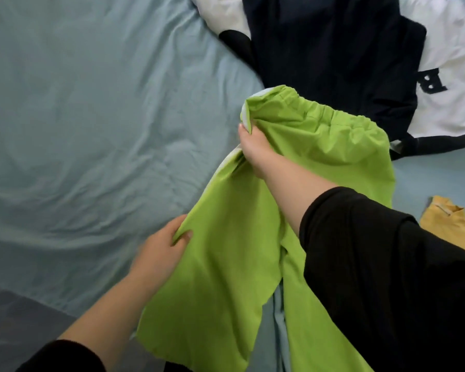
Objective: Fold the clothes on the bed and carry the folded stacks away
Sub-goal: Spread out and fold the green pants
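Bedroom in a home: wrinkled pale blue bed sheet (91,116) left of the right hand (255,151), loose clothes (333,55) heaped just beyond it.

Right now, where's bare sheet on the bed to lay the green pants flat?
Free: the whole left side of the sheet, bordered by the green pants on its right and the navy-and-white top at upper right. Crowded: the right side, with that top and a yellow garment, only a narrow strip between.

A dark letter, seemingly a "B", shows on the white-and-navy garment (446,108).
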Tool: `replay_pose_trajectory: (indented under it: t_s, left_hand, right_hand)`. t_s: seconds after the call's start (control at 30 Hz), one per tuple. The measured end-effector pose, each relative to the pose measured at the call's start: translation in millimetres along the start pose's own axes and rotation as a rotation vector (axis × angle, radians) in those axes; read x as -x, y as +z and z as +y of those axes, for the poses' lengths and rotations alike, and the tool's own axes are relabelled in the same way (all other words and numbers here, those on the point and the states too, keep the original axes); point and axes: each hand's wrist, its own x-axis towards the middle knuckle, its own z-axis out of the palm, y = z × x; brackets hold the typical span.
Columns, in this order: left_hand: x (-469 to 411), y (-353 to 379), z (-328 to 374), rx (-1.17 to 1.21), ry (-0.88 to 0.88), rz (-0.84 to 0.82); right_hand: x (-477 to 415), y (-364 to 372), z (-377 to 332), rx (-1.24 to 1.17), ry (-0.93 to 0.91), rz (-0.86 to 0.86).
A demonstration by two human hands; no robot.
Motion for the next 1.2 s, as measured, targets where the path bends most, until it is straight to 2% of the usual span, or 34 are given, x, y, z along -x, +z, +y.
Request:
replay_pose_trajectory:
  t_s: [0.07,0.23,0.47,0.6,0.7,0.9,0.97,1.0,1.1,1.13,1.2]
  left_hand:
    - [22,18,8,-0.108,0.045,-0.038]
    - [74,82,57,-0.196,0.154,-0.167]
    - [125,174,133,-0.223,0.234,-0.341]
    - [143,232,162,-0.155,0.232,-0.355]
    - [130,280,169,0.003,0.11,-0.332]
    - [118,336,162,0.098,-0.063,-0.47]
    - [124,335,153,0.003,-0.007,-0.497]
    - [126,329,146,-0.124,0.038,-0.504]
    - [132,296,119,-0.766,0.126,-0.409]
    - [138,287,111,-0.871,0.107,-0.381]
    - [152,285,101,-0.786,0.07,-0.37]
  right_hand:
    - [13,-18,5,-0.1,0.029,0.008]
    - [46,-81,31,-0.224,0.082,0.035]
    - [96,-187,93,-0.269,0.097,0.291]
    - [114,-240,129,-0.238,0.086,0.414]
    - [132,-258,169,-0.228,0.222,0.317]
    - [217,-236,264,-0.211,0.512,-0.013]
    - [236,-217,289,-0.191,0.553,-0.023]
    - [243,-208,297,-0.21,0.57,-0.002]
    - [256,-195,312,-0.289,0.626,0.084]
    - [259,-196,315,-0.314,0.648,0.097]
    - [266,-199,321,-0.325,0.711,0.013]
